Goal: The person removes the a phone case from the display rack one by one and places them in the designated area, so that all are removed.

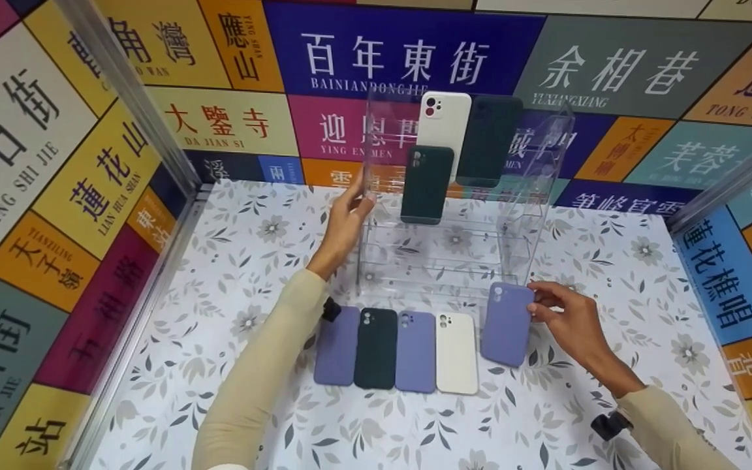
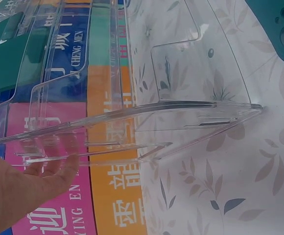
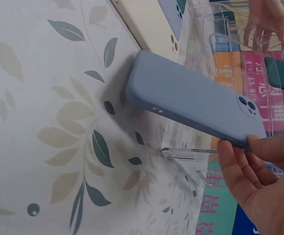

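Note:
My right hand [image 1: 568, 320] pinches a purple phone case [image 1: 506, 324] by its right edge, near the camera-hole end. Seen from the right wrist, the case slants over the flowered surface, with thumb and fingers [image 3: 235, 166] on its edge. At the left side of a clear tiered display stand [image 1: 435, 264], my left hand [image 1: 343, 222] holds the side panel; its fingers show through the plastic in the left wrist view. On the stand's tiers stand a white case [image 1: 442, 121], a dark green case [image 1: 492, 140] and, lower in front, another dark green case [image 1: 426, 186].
In front of the stand a row lies flat: a purple case [image 1: 337, 349], a dark green case [image 1: 376, 349], a second purple case [image 1: 415, 352] and a white case [image 1: 457, 354]. A leaf-patterned cloth [image 1: 232, 281] covers the table. Colourful lettered panels [image 1: 408, 46] wall the back and sides.

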The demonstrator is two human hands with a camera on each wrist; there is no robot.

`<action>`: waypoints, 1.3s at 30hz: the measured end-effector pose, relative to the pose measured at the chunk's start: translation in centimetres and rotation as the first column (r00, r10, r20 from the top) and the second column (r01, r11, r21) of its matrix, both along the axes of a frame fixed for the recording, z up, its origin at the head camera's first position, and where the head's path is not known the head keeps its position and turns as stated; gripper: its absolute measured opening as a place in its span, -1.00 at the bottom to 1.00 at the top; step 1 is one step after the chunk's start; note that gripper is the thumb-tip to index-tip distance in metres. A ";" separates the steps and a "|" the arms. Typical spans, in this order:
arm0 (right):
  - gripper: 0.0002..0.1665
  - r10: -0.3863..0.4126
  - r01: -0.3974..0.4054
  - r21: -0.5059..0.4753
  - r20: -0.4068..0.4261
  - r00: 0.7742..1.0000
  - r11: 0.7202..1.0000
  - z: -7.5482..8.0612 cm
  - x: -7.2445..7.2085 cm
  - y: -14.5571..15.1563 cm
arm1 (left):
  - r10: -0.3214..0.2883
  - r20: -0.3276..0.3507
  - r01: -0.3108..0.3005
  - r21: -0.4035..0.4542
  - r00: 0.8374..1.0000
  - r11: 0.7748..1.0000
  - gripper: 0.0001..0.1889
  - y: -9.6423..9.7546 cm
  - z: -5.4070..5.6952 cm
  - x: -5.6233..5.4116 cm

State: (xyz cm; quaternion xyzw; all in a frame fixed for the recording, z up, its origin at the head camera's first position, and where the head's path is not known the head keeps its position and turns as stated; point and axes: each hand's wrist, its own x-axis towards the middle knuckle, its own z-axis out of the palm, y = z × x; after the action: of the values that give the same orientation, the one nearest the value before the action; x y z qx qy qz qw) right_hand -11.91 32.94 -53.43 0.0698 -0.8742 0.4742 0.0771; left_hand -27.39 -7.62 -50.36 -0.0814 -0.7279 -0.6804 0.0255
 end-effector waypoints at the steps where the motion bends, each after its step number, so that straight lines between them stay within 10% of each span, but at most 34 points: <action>1: -0.56 0.000 0.000 0.000 0.026 1.000 1.000 -0.2 0.0 0.0 | 0.001 0.000 -0.001 -0.002 1.000 1.000 -0.31 0.0 0.0 0.0; 18: -0.58 0.080 -0.052 -0.103 0.296 0.952 0.993 -3.3 0.2 0.6 | 0.001 0.000 -0.001 -0.003 1.000 1.000 -0.32 -0.1 0.1 0.2; 39: -0.59 0.026 -0.030 0.004 0.365 0.931 1.000 -5.2 0.5 -0.7 | 0.009 0.015 -0.009 0.002 1.000 1.000 -0.32 0.0 0.2 0.1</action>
State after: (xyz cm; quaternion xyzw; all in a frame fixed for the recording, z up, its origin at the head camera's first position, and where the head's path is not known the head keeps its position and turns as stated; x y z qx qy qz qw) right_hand -11.39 32.21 -58.60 -0.0065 -0.8745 0.4759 -0.0935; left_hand -27.32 -7.62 -50.16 -0.0732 -0.7279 -0.6814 0.0233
